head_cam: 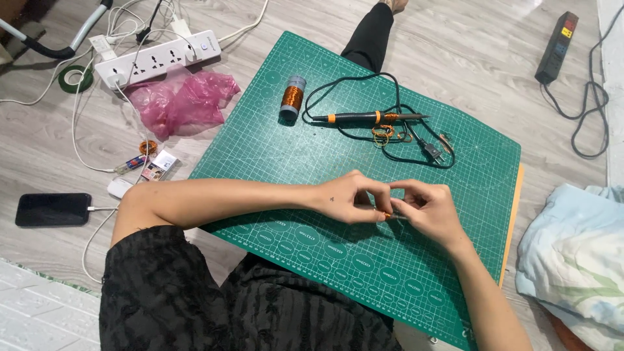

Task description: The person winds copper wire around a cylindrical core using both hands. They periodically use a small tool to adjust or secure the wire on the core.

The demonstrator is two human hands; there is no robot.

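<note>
My left hand (354, 197) and my right hand (429, 207) meet over a green cutting mat (292, 149). Their fingertips pinch a small copper-coloured wire piece (387, 214) between them, just above the mat. The piece is mostly hidden by my fingers. Farther back on the mat lie a black and orange soldering iron (367, 117) with its black cord, a small coil of copper wire (382, 133) beside it, and an upright spool of copper wire (292, 97).
A white power strip (156, 57) with cables and a pink plastic bag (182, 101) lie at the left on the grey wood floor. A black phone (52, 209) is charging at the near left. A black power strip (558, 45) sits far right, a light blue cloth (575, 253) near right.
</note>
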